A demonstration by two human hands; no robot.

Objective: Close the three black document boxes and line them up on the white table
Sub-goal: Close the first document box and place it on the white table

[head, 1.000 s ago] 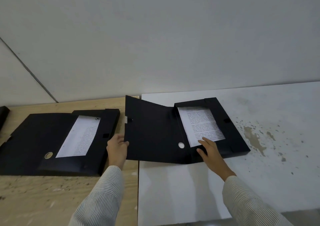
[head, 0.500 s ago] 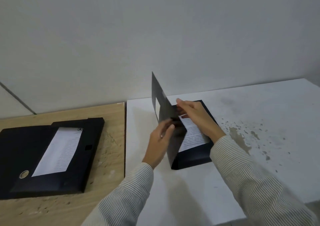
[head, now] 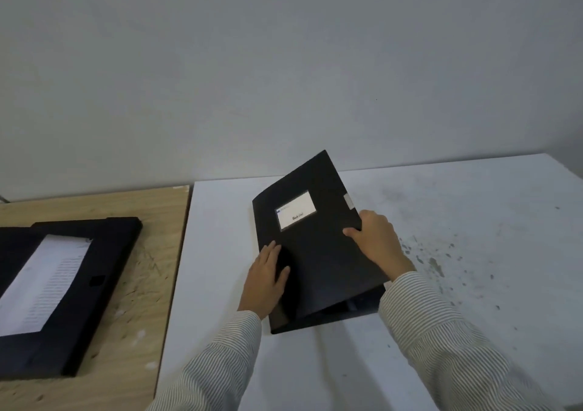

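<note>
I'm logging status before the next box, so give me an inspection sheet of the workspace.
Surface: white table, stained with dark specks on its right; wooden table butts against its left edge.
Job's things: document box on the white table, lid down but gaping at the near end; open document box on the wooden table, paper showing.
Clutter: nothing seen.
Grippers: left hand flat on the lid; right hand gripping its right edge.
Cables: nothing seen.
Surroundings: plain wall.
</note>
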